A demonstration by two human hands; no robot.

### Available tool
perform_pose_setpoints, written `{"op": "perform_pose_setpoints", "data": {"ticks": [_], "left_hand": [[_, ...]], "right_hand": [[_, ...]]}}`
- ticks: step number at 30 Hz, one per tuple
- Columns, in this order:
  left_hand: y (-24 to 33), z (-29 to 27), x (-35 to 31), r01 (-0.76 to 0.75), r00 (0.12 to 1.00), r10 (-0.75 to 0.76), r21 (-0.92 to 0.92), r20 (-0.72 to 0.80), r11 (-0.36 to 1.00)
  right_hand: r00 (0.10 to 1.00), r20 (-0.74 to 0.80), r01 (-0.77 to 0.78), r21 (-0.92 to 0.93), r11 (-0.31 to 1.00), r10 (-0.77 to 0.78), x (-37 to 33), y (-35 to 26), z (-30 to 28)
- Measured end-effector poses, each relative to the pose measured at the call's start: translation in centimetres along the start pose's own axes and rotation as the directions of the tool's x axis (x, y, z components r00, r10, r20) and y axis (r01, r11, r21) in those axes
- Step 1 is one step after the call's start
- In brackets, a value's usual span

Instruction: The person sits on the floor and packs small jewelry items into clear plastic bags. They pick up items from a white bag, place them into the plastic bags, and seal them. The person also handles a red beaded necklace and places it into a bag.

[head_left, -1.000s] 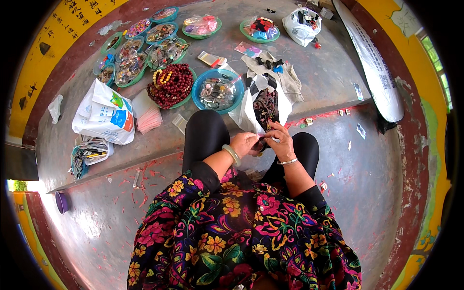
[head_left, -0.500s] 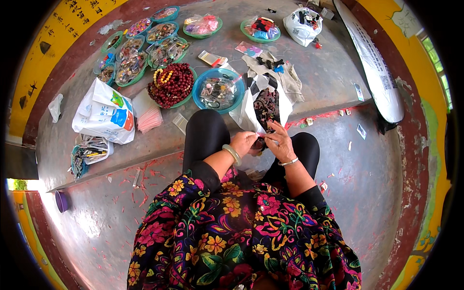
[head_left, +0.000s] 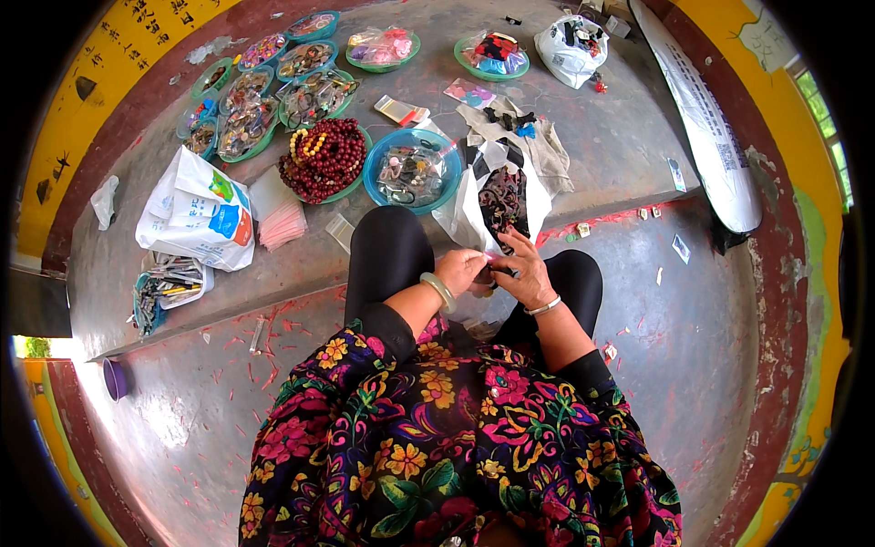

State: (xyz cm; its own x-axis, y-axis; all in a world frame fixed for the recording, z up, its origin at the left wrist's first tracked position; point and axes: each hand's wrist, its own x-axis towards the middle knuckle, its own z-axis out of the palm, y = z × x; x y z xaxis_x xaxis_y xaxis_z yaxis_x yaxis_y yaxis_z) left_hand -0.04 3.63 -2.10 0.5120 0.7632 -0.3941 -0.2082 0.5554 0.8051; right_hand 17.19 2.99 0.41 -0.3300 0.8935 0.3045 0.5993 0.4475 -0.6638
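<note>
Between my knees, my left hand (head_left: pixel 460 271) and my right hand (head_left: pixel 521 272) meet fingertip to fingertip. Both are closed in a pinch on a small pinkish piece (head_left: pixel 490 260), too small and covered to name. Something dark hangs just below the fingers, partly hidden by them. Right beyond my hands stands an open white plastic bag (head_left: pixel 467 202) with dark floral cloth (head_left: pixel 503 201) inside. To its left is a blue basin (head_left: pixel 372 173) holding small packets of trinkets (head_left: pixel 408 178).
Dark red bead strings (head_left: pixel 319 164) fill a green basin on the raised ledge. Several basins of packaged trinkets (head_left: pixel 246 114) stand behind it. A large white bag (head_left: pixel 187 219) and a box of pens (head_left: pixel 173 281) sit at left. A grey cloth (head_left: pixel 542 155) lies at right.
My right hand has come slightly down and closer to the left, its raised fingers now lower and more curled. The pinkish piece has shifted a little between the fingertips.
</note>
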Motion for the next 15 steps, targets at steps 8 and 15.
{"op": "perform_pose_setpoints", "data": {"ticks": [8,15], "left_hand": [[0.4,0.4,-0.3,0.012,0.999,-0.012,0.008,0.033,1.0],[0.1,0.4,-0.2,-0.028,1.0,0.026,0.085,0.018,0.996]], "right_hand": [[0.991,0.105,-0.093,0.105,0.99,0.082,-0.4,1.3,0.6],[0.983,0.18,0.019,0.074,0.997,-0.032,0.0,0.6,0.3]]}}
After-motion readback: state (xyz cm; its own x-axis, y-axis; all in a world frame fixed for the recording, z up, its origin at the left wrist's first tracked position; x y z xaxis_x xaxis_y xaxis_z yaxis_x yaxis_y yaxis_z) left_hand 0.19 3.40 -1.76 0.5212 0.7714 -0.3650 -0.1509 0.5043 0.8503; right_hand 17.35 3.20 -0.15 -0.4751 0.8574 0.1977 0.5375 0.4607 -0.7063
